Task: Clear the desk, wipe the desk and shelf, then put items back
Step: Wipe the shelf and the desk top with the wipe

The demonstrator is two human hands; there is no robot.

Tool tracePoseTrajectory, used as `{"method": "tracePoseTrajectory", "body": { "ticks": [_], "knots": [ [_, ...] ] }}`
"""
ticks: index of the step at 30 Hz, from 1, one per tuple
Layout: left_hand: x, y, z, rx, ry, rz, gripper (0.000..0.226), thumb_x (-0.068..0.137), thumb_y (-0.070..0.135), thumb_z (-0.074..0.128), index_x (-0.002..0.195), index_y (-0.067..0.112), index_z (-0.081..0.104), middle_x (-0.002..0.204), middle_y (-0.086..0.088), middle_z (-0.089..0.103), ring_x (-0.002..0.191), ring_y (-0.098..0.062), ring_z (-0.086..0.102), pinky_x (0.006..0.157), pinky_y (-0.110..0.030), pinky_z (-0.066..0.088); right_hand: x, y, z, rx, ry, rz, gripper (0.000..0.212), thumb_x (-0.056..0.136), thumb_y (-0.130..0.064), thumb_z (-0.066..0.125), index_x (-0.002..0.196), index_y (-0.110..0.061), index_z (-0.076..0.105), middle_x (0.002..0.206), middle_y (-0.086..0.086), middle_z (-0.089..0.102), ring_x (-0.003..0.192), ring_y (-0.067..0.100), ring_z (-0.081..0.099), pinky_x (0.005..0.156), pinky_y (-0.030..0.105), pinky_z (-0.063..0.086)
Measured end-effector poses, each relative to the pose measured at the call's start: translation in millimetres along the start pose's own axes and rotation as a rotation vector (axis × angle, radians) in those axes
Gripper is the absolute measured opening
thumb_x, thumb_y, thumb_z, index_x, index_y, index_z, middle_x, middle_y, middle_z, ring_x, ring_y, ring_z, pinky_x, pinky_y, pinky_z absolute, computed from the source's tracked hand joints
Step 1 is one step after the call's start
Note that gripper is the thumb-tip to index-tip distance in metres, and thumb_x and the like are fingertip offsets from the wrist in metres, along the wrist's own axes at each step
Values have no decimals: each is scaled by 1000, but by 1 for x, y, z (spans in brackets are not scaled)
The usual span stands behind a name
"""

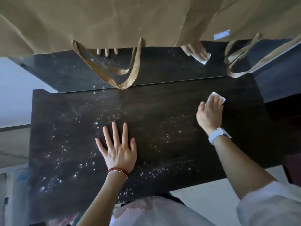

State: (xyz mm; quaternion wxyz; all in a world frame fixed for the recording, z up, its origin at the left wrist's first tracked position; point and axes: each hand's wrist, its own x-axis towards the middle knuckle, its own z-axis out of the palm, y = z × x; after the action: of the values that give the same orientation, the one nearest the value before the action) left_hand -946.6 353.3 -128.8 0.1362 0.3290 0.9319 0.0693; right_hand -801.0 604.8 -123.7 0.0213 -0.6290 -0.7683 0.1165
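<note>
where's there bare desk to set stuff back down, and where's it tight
The desk is bare left of the left hand, which lies flat, and between it and the right hand pressing a white wipe. The near edge is free too. It is tight at the back, where brown bag handles hang down over the glossy rear panel.

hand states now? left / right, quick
Left hand: open, fingers spread, palm flat on the dark desk, holding nothing.
Right hand: pressing a white wipe onto the desk; fingers look fairly straight, not curled round it.
</note>
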Motion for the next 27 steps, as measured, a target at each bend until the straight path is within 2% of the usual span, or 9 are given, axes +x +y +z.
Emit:
{"method": "tracePoseTrajectory", "body": {
  "ticks": [2,6,8,10,12,15,20,23,27],
  "knots": [
    [0,1,3,22,4,-2,58,84,44,26,137,24,35,148,-12,30,137,-36,20,105,-64,11,-37,-31,13,25,-5,-194,55,96,-25,29,140,6,22,148,26,22,139,39,15,115,44,8],
    [1,0,3,25,-5,-16,62,83,49,19,140,26,30,152,-9,22,140,-33,11,107,-61,6,-147,-49,26,-63,-236,-1032,59,94,-35,30,143,-3,23,151,15,23,142,30,11,115,42,11],
    [0,1,3,23,3,-39,63,82,50,16,140,29,27,153,-6,19,141,-31,8,109,-59,3,-131,-19,13,-87,-246,-1149,57,94,-33,30,144,-7,22,151,11,27,141,27,16,113,41,14],
    [-1,2,3,28,29,-60,62,83,49,16,140,29,28,153,-6,19,141,-30,8,109,-59,3,-83,9,1,-189,-111,-1059,54,92,-26,30,140,-3,27,143,16,37,136,34,27,105,49,28],
    [-1,5,4,43,45,-66,61,83,49,17,140,30,28,153,-6,20,141,-30,8,110,-58,4,-22,34,-7,-184,-27,-705,54,91,-27,23,137,1,29,138,22,39,131,39,31,99,54,34],
    [-1,6,5,50,44,-83,60,84,48,18,140,31,27,153,-5,18,141,-28,7,110,-57,3,-3,27,-6,-27,4,-279,58,93,-32,22,140,2,25,147,25,27,137,40,21,110,54,22],
    [-1,8,4,49,51,-94,57,85,45,24,140,32,26,154,-3,16,141,-27,5,111,-56,1,-142,2,16,-60,-175,-1065,58,92,-34,30,141,-4,29,148,15,31,140,32,20,112,47,21],
    [-2,9,4,52,52,-100,57,85,45,23,141,33,24,154,-2,14,142,-25,3,112,-55,0,-125,45,-1,-126,-143,-1150,57,91,-32,32,143,-9,23,148,10,31,140,29,21,111,46,19],
    [-2,9,5,59,52,-108,60,83,48,17,141,34,21,155,-1,11,142,-24,1,112,-54,-2,-39,109,-13,-60,56,-345,55,92,-26,23,141,-1,24,144,24,33,135,41,26,104,60,28]
  ]
}}
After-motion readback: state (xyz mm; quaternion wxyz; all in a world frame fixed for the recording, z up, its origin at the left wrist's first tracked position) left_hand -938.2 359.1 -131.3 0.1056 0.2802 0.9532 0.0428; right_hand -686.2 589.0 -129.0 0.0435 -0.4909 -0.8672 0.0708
